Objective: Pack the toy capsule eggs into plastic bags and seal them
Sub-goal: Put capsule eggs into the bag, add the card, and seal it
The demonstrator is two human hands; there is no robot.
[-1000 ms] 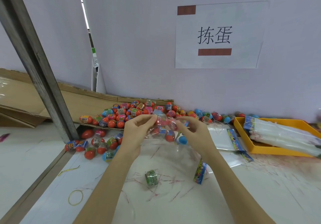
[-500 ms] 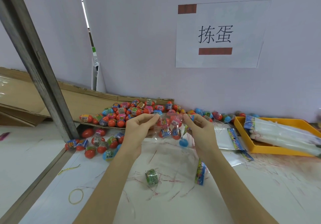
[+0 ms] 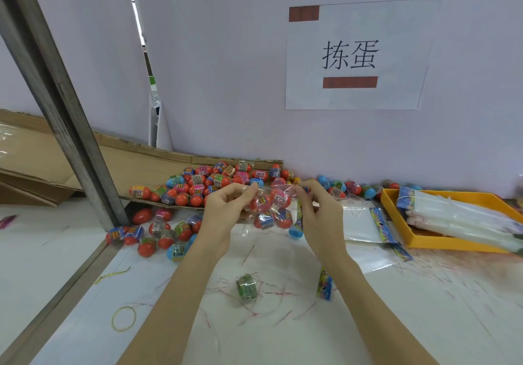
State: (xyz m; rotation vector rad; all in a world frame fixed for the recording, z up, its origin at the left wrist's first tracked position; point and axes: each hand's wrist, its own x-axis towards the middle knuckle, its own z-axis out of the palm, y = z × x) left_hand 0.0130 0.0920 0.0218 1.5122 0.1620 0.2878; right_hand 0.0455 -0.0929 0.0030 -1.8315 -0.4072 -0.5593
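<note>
A clear plastic bag (image 3: 273,209) with several red capsule eggs inside hangs between my hands above the white table. My left hand (image 3: 226,209) pinches the bag's top edge at the left. At the right end of that edge, my right hand (image 3: 317,211) pinches it too. Behind the bag, a heap of red, blue and pink capsule eggs (image 3: 209,182) lies on a cardboard flap, and more eggs (image 3: 158,234) lie on the table at the left. A blue egg (image 3: 295,233) lies just under the bag.
A yellow tray (image 3: 424,244) of empty bags stands at the right, with flat bags (image 3: 365,224) beside it. A green label roll (image 3: 246,287), a printed bag header (image 3: 325,284), a yellow rubber band (image 3: 124,318) and red shreds lie on the table. A metal post (image 3: 65,115) slants at left.
Both hands lifted the filled bag and drew its top edge taut between them; the right hand moved slightly right and the eggs settled lower in the bag.
</note>
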